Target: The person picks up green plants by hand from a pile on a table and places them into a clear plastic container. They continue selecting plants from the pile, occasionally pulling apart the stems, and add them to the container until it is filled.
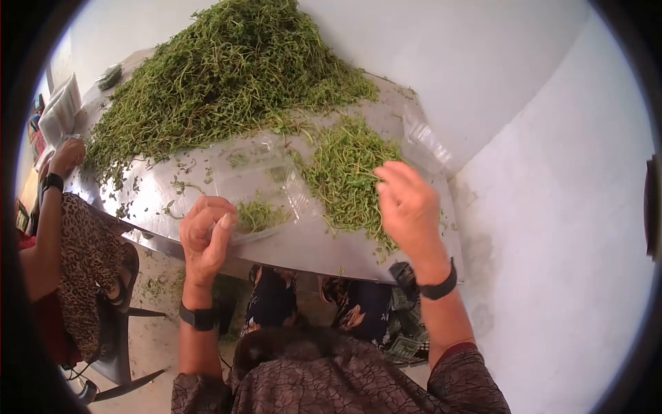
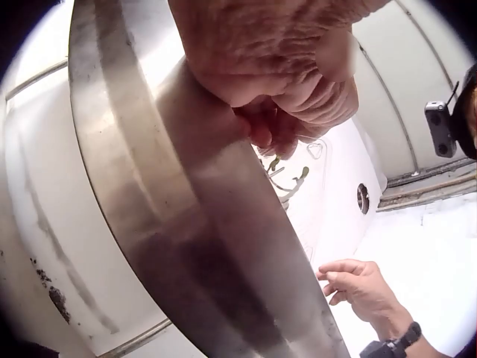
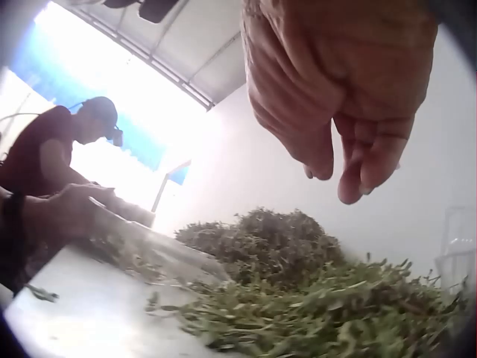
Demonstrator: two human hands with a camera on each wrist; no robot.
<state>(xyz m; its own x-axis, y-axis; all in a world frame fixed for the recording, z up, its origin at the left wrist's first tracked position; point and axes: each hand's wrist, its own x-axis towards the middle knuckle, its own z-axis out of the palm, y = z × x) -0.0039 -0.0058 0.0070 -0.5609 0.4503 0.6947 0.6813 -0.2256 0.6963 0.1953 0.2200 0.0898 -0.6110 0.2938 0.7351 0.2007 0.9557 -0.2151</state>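
A clear plastic box [image 1: 301, 201] with some leafy green sprigs [image 1: 261, 215] inside sits by the table's front edge. My left hand [image 1: 205, 234] grips its near left corner; the right wrist view shows this hand on the end of the box [image 3: 175, 253] too. Over a small heap of sprigs [image 1: 352, 169], my right hand [image 1: 408, 207] hovers with fingers loosely bent. Nothing shows between its thumb and fingers [image 3: 373, 142], and a gap separates them from the greens below.
A large mound of sprigs [image 1: 234, 76] covers the back of the metal table [image 1: 289, 252]. Another clear plastic container [image 1: 424, 141] stands at the right, against the white wall [image 1: 545, 207]. At the left sits another person [image 1: 41, 255], near a stack of pale trays [image 1: 58, 114].
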